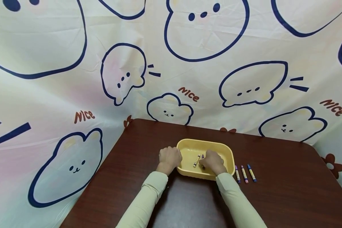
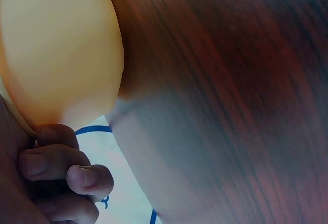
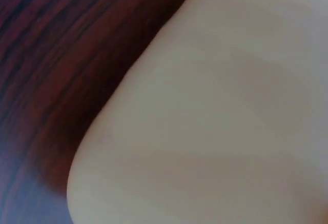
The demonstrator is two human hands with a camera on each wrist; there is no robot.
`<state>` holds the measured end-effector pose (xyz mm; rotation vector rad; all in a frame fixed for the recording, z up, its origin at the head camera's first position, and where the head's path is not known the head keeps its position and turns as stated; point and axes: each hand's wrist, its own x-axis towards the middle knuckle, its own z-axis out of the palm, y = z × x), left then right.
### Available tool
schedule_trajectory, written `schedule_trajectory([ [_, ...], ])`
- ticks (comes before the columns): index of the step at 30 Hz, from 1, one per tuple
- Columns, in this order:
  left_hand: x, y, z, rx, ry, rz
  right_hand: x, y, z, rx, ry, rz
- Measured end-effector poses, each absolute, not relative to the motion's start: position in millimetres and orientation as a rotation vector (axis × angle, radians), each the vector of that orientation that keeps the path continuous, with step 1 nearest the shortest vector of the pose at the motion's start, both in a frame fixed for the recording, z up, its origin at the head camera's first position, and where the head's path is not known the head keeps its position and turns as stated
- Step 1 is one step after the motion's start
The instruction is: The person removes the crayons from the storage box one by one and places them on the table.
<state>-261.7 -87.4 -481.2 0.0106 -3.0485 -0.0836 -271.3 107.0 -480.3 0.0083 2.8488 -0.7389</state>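
A shallow yellow plastic tub (image 1: 188, 172) sits on the table. At its left rim my left hand (image 1: 170, 157) grips the edge, fingers curled, as the left wrist view shows beside the tub's wall (image 2: 61, 49). Inside the tub my right hand (image 1: 213, 161) reaches down and pinches a dark purple-tipped crayon (image 1: 203, 156), its lower part partly covered by the fingers. Just left of it lies another crayon (image 1: 197, 161) with a pale wrapper. In the right wrist view the tub's outer wall (image 3: 205, 106) fills most of the frame and hides the fingers.
Right of the tub, three crayons lie in a row on the brown table (image 1: 288, 177): a purple one (image 1: 237, 174), a pink-ended one (image 1: 244, 174) and a blue one (image 1: 252, 173). A printed cloth (image 1: 205, 76) hangs behind the table.
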Motion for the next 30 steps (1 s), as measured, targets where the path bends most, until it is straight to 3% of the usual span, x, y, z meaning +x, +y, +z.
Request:
schedule_trajectory([
  [23,-261,-90,-483,-0.035,-3.047,-0.084,-266,199,-416,0.148,2.736,-0.942],
  [30,-263,-89,-481,-0.041,-3.066,-0.101,-258,236,-414,0.163,2.732,-0.960],
])
